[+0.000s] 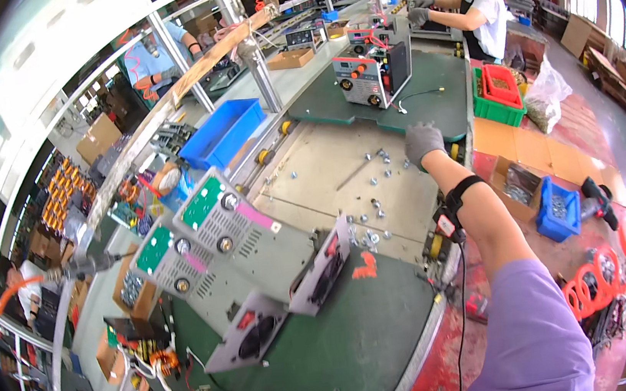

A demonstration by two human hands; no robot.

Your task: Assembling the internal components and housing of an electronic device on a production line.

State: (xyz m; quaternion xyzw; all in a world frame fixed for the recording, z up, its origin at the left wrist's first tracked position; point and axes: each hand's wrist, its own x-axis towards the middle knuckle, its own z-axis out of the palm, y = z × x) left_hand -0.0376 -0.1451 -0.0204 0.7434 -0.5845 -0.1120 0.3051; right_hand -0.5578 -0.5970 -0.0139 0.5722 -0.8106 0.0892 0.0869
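Note:
My right hand, in a grey glove, reaches forward to the near edge of a green board. Its fingers look closed on that edge, partly hidden by the back of the hand. A black strap with a small device and cable circles my right forearm. On the board stands a boxy machine with a grey front panel, red trim and a loose cable. Nearer to me, another green board bears two grey sheet-metal housings with green panels and pink strips. My left hand is out of view.
Loose screws and a thin rod lie in the gap between the boards. A blue bin stands left; a blue screw box, a power driver and a coiled orange hose lie right. A co-worker stands farther along.

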